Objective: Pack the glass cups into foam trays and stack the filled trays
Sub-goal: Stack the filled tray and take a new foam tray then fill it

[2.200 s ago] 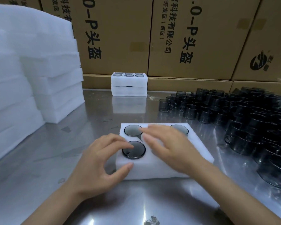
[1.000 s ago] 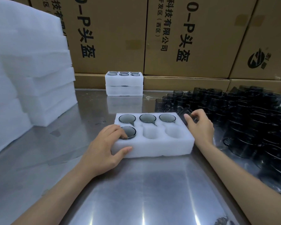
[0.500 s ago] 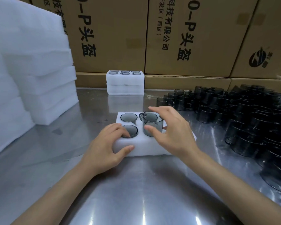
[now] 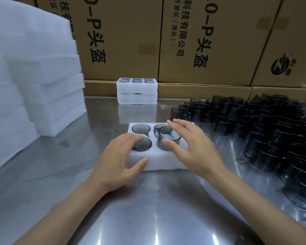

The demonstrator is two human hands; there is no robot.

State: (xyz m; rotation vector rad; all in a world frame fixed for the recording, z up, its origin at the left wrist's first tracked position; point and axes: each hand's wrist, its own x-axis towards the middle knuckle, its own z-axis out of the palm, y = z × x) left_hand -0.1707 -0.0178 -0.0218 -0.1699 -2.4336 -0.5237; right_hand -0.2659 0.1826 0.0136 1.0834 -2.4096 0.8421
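While half-seated, cup (image 4: 168,138) between hands (image 4: 189,147).

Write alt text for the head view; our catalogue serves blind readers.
A person's right hand lowers a smoky glass cup into a white foam tray steadied by the left hand. Loose cups crowd the steel table at right.
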